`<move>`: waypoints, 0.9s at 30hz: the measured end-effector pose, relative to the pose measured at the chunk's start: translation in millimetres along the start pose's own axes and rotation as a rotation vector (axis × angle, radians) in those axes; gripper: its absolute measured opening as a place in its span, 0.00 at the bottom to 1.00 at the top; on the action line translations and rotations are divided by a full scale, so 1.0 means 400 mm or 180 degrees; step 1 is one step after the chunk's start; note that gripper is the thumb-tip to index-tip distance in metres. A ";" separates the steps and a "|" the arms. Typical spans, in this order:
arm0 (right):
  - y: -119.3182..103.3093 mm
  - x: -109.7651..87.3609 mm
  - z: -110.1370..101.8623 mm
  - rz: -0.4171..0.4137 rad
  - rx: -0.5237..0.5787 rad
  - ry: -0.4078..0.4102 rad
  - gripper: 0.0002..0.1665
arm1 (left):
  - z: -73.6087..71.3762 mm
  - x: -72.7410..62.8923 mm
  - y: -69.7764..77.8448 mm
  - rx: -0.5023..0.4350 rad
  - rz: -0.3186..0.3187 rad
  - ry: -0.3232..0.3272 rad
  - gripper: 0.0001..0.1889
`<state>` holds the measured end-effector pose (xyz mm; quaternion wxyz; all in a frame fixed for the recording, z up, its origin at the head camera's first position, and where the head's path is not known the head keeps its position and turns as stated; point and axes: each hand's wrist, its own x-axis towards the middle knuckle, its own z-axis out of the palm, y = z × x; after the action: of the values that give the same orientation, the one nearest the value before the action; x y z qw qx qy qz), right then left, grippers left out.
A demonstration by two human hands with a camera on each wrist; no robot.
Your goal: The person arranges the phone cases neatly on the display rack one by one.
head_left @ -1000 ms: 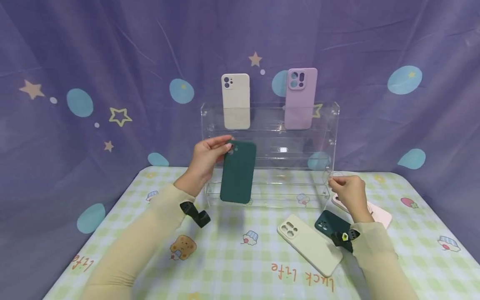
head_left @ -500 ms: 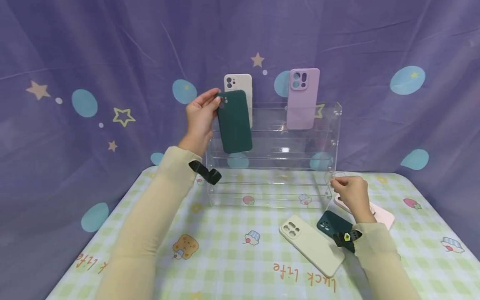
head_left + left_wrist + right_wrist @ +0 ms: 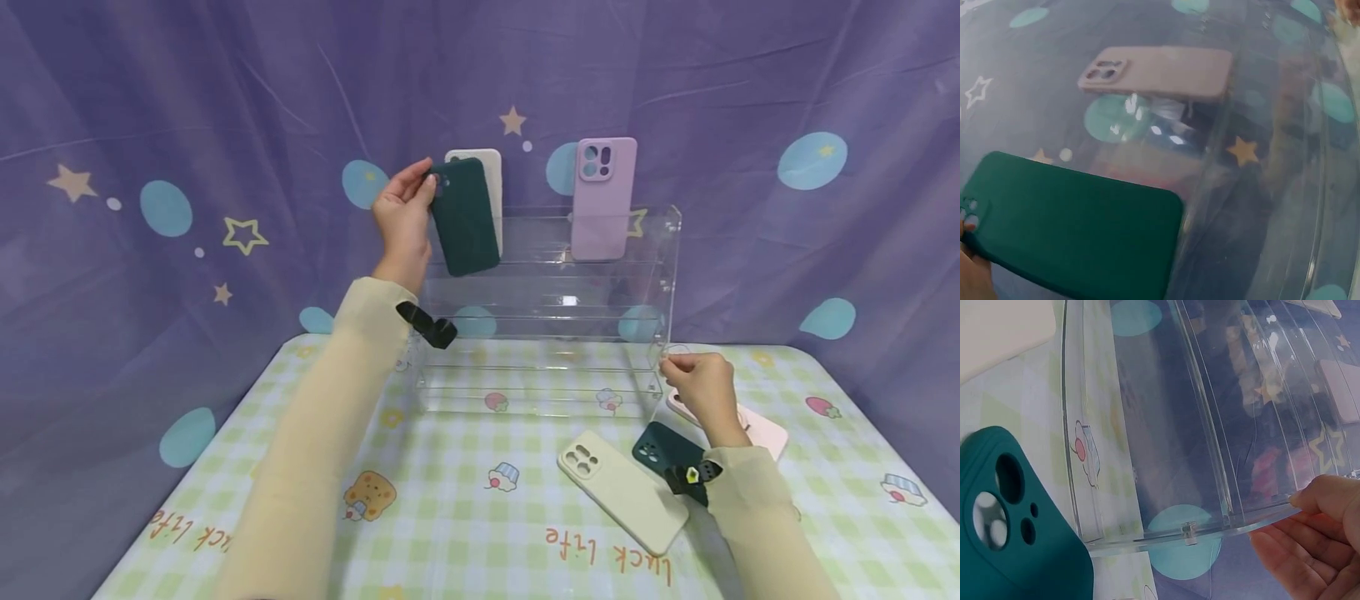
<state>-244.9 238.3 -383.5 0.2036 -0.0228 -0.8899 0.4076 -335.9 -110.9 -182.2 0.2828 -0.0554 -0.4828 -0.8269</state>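
My left hand [image 3: 405,212] pinches a dark green phone case [image 3: 467,218] by its upper left corner, thumb in front. The case hangs slightly tilted before the top tier of a clear acrylic display rack [image 3: 543,292]. Partly covered behind it stands a white phone case [image 3: 492,179]. A lilac phone case [image 3: 603,200] stands on the same tier, to the right. In the left wrist view the green case [image 3: 1085,228] is apart from the lilac one. My right hand [image 3: 1316,540] pinches the rack's clear side panel [image 3: 1254,520] between thumb and fingers.
On the checked tablecloth [image 3: 442,550], near my right forearm, lie a cream phone case [image 3: 622,492], a second dark green case [image 3: 663,446] and a pale pink case [image 3: 765,429]. A purple curtain [image 3: 262,100] hangs behind the rack.
My left hand has raised the green phone case from in front of the lower tiers to the top tier, where it now overlaps the white case. The right hand stays at the rack's side.
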 end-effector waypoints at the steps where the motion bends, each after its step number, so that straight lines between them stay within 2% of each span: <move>1: -0.001 0.000 0.000 0.0005 0.0008 -0.0002 0.13 | -0.003 0.000 -0.005 0.0021 0.0042 -0.0013 0.10; 6: -0.006 0.000 -0.002 0.0001 0.0030 -0.0028 0.13 | -0.010 0.005 -0.018 0.0037 0.0222 -0.0053 0.09; 9: -0.008 -0.001 -0.003 -0.0001 0.0038 -0.0027 0.13 | -0.011 0.006 -0.022 0.0077 0.0254 -0.0079 0.09; 18: -0.010 -0.003 0.000 0.0047 0.0062 -0.0073 0.13 | -0.021 -0.009 -0.054 0.0407 0.0029 0.0013 0.10; 27: -0.009 -0.004 -0.002 0.0031 0.0056 -0.0044 0.13 | -0.014 -0.041 -0.083 0.0683 0.0124 0.0047 0.10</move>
<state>-242.8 236.0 -380.8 0.1956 -0.0225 -0.8875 0.4165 -338.6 -96.3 -216.5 0.3066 -0.0282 -0.5653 -0.7652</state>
